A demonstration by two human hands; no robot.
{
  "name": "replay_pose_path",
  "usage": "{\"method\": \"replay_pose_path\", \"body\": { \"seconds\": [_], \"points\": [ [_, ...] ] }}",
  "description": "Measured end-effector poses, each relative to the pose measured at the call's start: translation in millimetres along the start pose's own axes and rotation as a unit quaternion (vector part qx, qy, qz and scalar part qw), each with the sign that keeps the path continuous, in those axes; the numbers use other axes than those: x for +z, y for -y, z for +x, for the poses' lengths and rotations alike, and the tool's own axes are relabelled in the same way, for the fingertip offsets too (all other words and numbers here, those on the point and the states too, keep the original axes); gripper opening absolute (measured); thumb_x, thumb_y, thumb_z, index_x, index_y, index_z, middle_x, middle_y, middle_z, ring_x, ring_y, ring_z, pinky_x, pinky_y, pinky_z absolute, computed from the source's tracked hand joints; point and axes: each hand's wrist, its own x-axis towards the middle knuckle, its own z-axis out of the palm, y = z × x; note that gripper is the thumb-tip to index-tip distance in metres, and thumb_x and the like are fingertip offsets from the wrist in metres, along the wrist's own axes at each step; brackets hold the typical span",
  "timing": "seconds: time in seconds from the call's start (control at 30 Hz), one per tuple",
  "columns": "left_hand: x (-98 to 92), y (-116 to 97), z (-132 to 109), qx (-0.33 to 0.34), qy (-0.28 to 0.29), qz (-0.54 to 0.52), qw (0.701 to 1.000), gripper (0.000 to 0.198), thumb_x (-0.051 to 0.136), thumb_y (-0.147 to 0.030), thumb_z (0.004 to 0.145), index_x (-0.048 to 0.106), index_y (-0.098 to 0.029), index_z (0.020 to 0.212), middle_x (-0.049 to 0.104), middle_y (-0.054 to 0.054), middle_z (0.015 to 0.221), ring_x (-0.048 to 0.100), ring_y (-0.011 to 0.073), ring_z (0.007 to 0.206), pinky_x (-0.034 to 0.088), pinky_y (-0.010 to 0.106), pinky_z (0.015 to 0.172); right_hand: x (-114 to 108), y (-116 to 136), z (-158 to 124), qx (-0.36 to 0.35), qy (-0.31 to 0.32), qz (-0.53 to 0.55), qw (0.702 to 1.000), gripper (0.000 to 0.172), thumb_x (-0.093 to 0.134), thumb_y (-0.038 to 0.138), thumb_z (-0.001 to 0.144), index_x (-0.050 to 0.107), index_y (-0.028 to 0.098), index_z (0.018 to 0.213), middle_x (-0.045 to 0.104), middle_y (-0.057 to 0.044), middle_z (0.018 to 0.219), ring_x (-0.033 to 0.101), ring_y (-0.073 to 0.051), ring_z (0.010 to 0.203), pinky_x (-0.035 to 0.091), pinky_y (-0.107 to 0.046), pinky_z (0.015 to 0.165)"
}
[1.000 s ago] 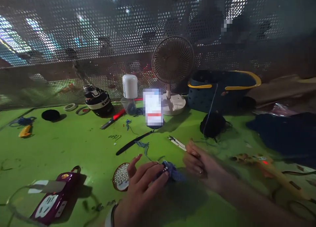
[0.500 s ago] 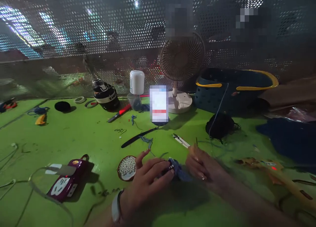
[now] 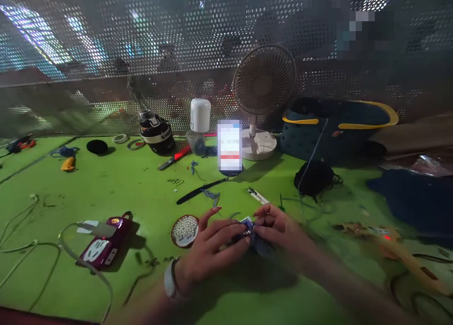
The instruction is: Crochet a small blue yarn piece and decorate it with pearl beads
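My left hand (image 3: 221, 242), with a white band at its wrist, is closed on a small blue fabric piece (image 3: 262, 245) set with pearl beads; its index finger sticks up. The thumb and fingers of my right hand (image 3: 279, 228) pinch the same piece from the right. Much of the piece is hidden by my fingers. Just left of my left hand sits a shallow round dish (image 3: 173, 237) of pearl beads (image 3: 186, 229). Beyond my right hand lie white-handled thread snips (image 3: 257, 195).
A purple power strip (image 3: 106, 242) with cables lies at left, a yellow glue gun (image 3: 399, 256) at right. Farther back stand a phone (image 3: 230, 145), a fan (image 3: 264, 82), a black bottle (image 3: 157, 135) and a dark basket (image 3: 318, 141). Dark yarn (image 3: 314, 179) lies before the basket.
My right hand has moved left from beside the snips, and its fingers have come onto the blue fabric piece. My left hand keeps its hold. The view has shifted slightly.
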Motion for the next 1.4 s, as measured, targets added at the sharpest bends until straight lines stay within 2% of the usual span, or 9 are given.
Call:
{"method": "replay_pose_path", "body": {
  "seconds": [0.3,0.4,0.53,0.63,0.8,0.9,1.0,1.17,1.4],
  "points": [
    [1.0,-1,2,-0.018,0.029,-0.055,0.998,0.028,0.06,-0.01,0.085,0.061,-0.022,0.111,0.07,0.005,0.11,0.057,0.0186,0.107,0.031,0.039,0.108,-2,0,2,0.015,-0.001,0.018,1.0,0.046,0.084,0.031,0.064,0.054,0.02,0.097,0.064,0.005,0.069,0.055,-0.008,0.06,0.039,-0.021,0.057],
    [5.1,-3,6,-0.105,0.014,-0.17,0.98,0.03,0.068,-0.014,0.078,0.06,-0.021,0.106,0.072,0.004,0.098,0.063,0.0187,0.091,0.037,0.039,0.101,0,1,1,0.031,-0.028,0.014,0.999,0.034,0.077,0.035,0.07,0.056,0.02,0.093,0.061,0.005,0.065,0.054,-0.01,0.057,0.038,-0.022,0.054],
    [10.5,-6,4,-0.343,-0.005,-0.326,0.881,0.027,0.07,-0.013,0.074,0.061,-0.021,0.098,0.068,0.004,0.092,0.063,0.0192,0.087,0.046,0.035,0.085,3,3,-2,-0.006,-0.068,-0.006,0.998,0.03,0.068,0.038,0.079,0.06,0.022,0.102,0.067,-0.001,0.086,0.063,-0.017,0.081,0.046,-0.029,0.069],
    [12.8,-6,1,-0.452,-0.027,-0.425,0.784,0.025,0.072,-0.015,0.075,0.062,-0.02,0.096,0.067,0.003,0.093,0.061,0.0182,0.089,0.047,0.03,0.08,5,2,-5,0.008,-0.024,-0.02,0.999,0.04,0.064,0.042,0.082,0.059,0.025,0.118,0.067,-0.006,0.109,0.06,-0.024,0.108,0.045,-0.039,0.09],
    [16.4,0,0,-0.526,-0.089,-0.565,0.629,0.026,0.079,-0.017,0.07,0.062,-0.02,0.09,0.067,-0.001,0.086,0.06,0.0128,0.081,0.046,0.025,0.076,2,-3,-3,0.005,0.029,-0.086,0.996,0.046,0.074,0.036,0.075,0.061,0.027,0.118,0.07,-0.004,0.103,0.064,-0.023,0.099,0.046,-0.042,0.09],
    [18.6,4,-2,-0.516,-0.1,-0.622,0.58,0.028,0.08,-0.016,0.069,0.063,-0.021,0.09,0.067,-0.002,0.083,0.061,0.0115,0.077,0.046,0.023,0.072,-3,-3,1,-0.072,-0.027,-0.147,0.986,0.032,0.075,0.037,0.073,0.068,0.025,0.102,0.071,-0.004,0.096,0.066,-0.021,0.09,0.052,-0.039,0.081],
    [17.7,7,-3,-0.436,-0.048,-0.638,0.632,0.028,0.079,-0.017,0.07,0.064,-0.022,0.093,0.067,0.001,0.091,0.061,0.0154,0.085,0.047,0.028,0.078,-9,-1,1,-0.22,-0.129,-0.241,0.936,0.015,0.069,0.033,0.08,0.072,0.027,0.093,0.071,-0.003,0.095,0.066,-0.021,0.09,0.053,-0.038,0.082],
    [8.3,5,3,-0.262,0.055,-0.494,0.827,0.027,0.075,-0.017,0.072,0.064,-0.022,0.096,0.065,0.007,0.105,0.058,0.0233,0.105,0.036,0.045,0.103,-12,-2,-6,-0.42,-0.149,-0.357,0.821,0.023,0.061,0.019,0.087,0.073,0.035,0.097,0.065,-0.001,0.102,0.062,-0.018,0.094,0.051,-0.032,0.08],
    [3.2,3,4,-0.193,0.077,-0.373,0.904,0.037,0.059,-0.003,0.074,0.06,-0.026,0.103,0.041,0.008,0.142,0.039,0.0309,0.133,0.032,0.056,0.108,-6,0,-13,-0.403,-0.114,-0.345,0.84,0.036,0.059,0.015,0.088,0.069,0.044,0.108,0.063,0.001,0.082,0.058,-0.017,0.068,0.046,-0.029,0.056]
  ]
}}
